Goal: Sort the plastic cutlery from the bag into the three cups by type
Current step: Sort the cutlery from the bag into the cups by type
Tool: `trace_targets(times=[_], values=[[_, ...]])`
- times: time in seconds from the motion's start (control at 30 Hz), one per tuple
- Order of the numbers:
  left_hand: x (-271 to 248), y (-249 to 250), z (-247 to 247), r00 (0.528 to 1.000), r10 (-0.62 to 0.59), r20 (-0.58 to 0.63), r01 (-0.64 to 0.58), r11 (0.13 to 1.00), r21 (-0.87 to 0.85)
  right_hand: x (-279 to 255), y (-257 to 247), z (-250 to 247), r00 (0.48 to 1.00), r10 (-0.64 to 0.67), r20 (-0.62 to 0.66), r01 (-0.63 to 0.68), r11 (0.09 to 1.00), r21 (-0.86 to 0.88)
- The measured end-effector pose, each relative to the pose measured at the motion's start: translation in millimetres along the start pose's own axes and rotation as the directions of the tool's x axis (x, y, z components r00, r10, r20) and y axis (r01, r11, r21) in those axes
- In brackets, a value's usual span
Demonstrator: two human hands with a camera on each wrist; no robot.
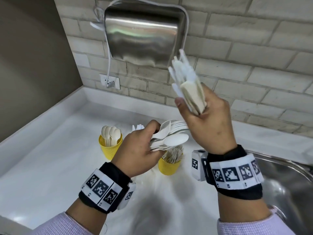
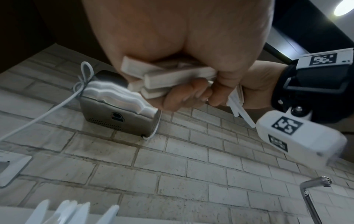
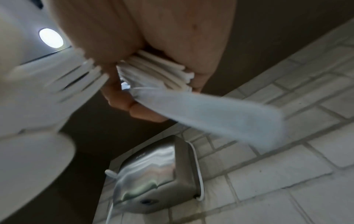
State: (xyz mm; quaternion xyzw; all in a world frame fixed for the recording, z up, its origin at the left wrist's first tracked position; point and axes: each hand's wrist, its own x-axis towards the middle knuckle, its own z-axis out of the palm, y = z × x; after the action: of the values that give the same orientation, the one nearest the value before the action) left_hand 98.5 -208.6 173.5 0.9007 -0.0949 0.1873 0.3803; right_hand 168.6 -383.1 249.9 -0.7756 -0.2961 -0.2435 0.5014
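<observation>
Head view: my left hand [image 1: 138, 148] grips mixed forks and spoons [image 1: 169, 136] above the yellow cups [image 1: 110, 146] mid-counter, my right hand [image 1: 208, 122] clasps raised knives [image 1: 186, 82]; left-wrist view: handles [image 2: 172, 77] clenched; right-wrist view: blurred cutlery bundle [image 3: 159, 71] clenched.

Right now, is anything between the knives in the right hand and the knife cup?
Yes. The left hand, gripping mixed spoons and forks, sits in front of the sorted knives and hides their cup. The right hand holds its knife bundle high, to the right.

head downward, wrists upward, shared hand dryer [image 1: 144, 36]
</observation>
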Motion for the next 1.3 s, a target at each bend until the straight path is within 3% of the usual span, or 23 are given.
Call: trace_targets(times=[0.13, 0.3, 0.37, 0.43, 0.5, 0.6, 0.7, 0.83, 0.93, 1.0, 1.1, 1.3], values=[[0.6, 5.5, 1.8, 0.999, -0.038, -0.02, 0.038, 0.999, 0.002, -6.7, 6.1, 12.4, 1.0, 0.003, 0.016, -0.003, 1.0, -0.027], [-0.2, -1.1, 6.4, 0.994, -0.095, -0.058, 0.091, 0.993, -0.069, -6.2, 10.7, 17.3, 0.964, 0.228, -0.137, -0.175, 0.932, 0.318], [-0.8, 4.3, 4.3, 0.986, -0.16, -0.054, 0.143, 0.96, -0.243, -3.6, 14.6, 17.7, 0.913, 0.362, -0.189, -0.217, 0.822, 0.526], [-1.0, 7.6, 1.5, 0.973, -0.231, 0.003, 0.211, 0.884, -0.418, -2.0, 16.0, 17.4, 0.836, 0.535, -0.123, -0.258, 0.58, 0.772], [-0.9, 6.3, -0.2, 0.963, -0.263, 0.065, 0.255, 0.798, -0.547, -4.7, 17.3, 16.5, 0.804, 0.595, -0.02, -0.257, 0.377, 0.89], [-0.2, 4.7, -2.0, 0.947, -0.3, 0.113, 0.288, 0.64, -0.712, -8.7, 20.1, 16.3, 0.807, 0.59, 0.02, -0.239, 0.296, 0.925], [1.2, 8.2, -1.0, 0.92, -0.333, 0.205, 0.355, 0.493, -0.794, -9.6, 18.9, 17.1, 0.813, 0.58, -0.049, -0.196, 0.351, 0.916], [2.8, 7.7, 5.6, 0.853, -0.406, 0.329, 0.45, 0.249, -0.858, -10.6, 9.0, 23.2, 0.878, 0.439, -0.19, -0.118, 0.584, 0.803], [5.3, 9.2, 7.0, 0.807, -0.423, 0.412, 0.477, 0.055, -0.877, -20.0, 1.4, 34.5, 0.934, 0.319, -0.162, -0.135, 0.732, 0.668], [7.0, 8.7, 7.6, 0.804, -0.399, 0.441, 0.47, -0.029, -0.882, -31.8, -1.1, 48.4, 0.94, 0.33, -0.084, -0.222, 0.781, 0.583], [7.4, 5.0, 11.0, 0.799, -0.39, 0.458, 0.48, -0.045, -0.876, -49.0, 2.8, 66.4, 0.91, 0.414, -0.015, -0.344, 0.774, 0.532], [6.2, -1.8, 13.9, 0.803, -0.388, 0.453, 0.478, -0.036, -0.878, -53.4, 5.6, 71.5, 0.9, 0.435, 0.025, -0.372, 0.737, 0.564]])
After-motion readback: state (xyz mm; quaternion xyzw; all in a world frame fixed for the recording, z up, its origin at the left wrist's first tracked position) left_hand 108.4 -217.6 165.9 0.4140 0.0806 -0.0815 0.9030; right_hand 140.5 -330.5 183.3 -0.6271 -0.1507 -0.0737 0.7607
